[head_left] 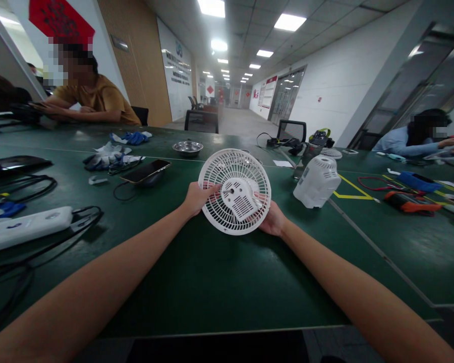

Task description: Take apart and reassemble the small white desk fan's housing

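Between my hands, a round white fan head (241, 200) is held up above the green table, its slotted motor housing facing me. My left hand (199, 197) grips the left rim, with the thumb laid over the grille near the housing. On the lower right rim, my right hand (273, 219) is closed round the edge, and its fingers show partly through the grille behind. To the right stands a white plastic housing (318, 182) with vent slots near its top, apart from my hands.
A steel bowl (187, 147) lies beyond the fan. To the left are a phone (147, 171), gloves (108, 155) and a white power strip (30, 229) with black cables. An orange multimeter (411, 202) is at right. Two people sit across the table (227, 287), one on each side.
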`<action>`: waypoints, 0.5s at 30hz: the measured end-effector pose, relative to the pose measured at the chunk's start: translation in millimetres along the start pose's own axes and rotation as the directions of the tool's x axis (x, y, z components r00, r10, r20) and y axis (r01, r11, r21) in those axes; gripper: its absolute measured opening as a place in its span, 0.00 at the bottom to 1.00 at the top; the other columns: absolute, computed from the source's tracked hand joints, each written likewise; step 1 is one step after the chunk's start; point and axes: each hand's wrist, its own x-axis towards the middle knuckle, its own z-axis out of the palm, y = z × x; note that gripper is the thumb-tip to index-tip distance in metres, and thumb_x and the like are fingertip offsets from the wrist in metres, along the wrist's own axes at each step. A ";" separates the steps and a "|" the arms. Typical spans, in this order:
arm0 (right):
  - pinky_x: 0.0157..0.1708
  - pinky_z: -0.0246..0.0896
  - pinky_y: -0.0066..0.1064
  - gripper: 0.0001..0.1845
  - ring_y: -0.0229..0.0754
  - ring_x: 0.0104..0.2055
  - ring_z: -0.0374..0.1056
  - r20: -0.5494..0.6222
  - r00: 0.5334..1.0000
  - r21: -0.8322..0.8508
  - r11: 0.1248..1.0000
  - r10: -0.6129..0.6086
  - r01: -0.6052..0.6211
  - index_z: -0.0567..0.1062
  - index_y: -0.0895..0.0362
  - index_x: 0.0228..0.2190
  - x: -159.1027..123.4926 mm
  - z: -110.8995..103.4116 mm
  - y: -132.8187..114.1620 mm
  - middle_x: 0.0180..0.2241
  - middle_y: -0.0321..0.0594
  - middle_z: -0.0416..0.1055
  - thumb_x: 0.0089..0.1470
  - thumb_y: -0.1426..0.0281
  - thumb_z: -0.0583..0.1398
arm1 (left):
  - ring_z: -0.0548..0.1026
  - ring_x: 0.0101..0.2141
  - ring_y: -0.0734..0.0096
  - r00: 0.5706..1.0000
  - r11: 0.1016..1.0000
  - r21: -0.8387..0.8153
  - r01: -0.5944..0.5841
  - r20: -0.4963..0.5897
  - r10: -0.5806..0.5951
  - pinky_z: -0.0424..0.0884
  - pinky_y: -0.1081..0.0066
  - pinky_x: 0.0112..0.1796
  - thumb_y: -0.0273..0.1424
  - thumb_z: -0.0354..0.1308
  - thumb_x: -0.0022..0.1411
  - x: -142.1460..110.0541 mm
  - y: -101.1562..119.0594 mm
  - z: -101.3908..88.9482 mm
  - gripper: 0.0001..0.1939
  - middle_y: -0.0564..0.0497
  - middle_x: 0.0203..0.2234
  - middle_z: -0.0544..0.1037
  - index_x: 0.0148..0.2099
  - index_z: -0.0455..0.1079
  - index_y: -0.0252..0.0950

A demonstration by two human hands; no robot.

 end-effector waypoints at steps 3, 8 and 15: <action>0.40 0.75 0.36 0.16 0.43 0.39 0.76 -0.010 1.000 0.000 1.000 0.000 0.000 0.74 0.55 0.44 0.4 0.1 0.5 0.38 0.40 0.80 0.67 0.63 0.50 | 0.81 0.27 0.65 1.000 1.000 -0.007 0.000 -0.028 0.000 0.79 0.67 0.28 0.33 0.72 0.52 1.1 -2.0 1.7 0.13 0.45 0.28 0.83 0.36 0.78 0.29; 0.39 0.74 0.36 0.15 0.43 0.39 0.75 -0.018 1.000 -0.021 1.000 -0.009 0.008 0.74 0.54 0.43 1.2 -2.1 3.2 0.37 0.40 0.79 0.65 0.61 0.52 | 0.81 0.26 0.65 0.999 1.000 -0.001 -0.015 -0.037 0.015 0.80 0.66 0.28 0.34 0.72 0.52 2.5 -4.9 1.4 0.13 0.45 0.28 0.83 0.36 0.78 0.31; 0.39 0.73 0.42 0.21 0.47 0.38 0.74 -0.133 0.977 -0.140 0.979 -0.164 0.145 0.68 0.51 0.48 13.1 -13.5 3.2 0.38 0.38 0.76 0.55 0.57 0.60 | 0.81 0.27 0.63 0.994 0.999 0.038 -0.031 -0.106 0.035 0.80 0.65 0.29 0.32 0.72 0.52 -4.1 6.1 4.3 0.11 0.45 0.27 0.82 0.34 0.78 0.31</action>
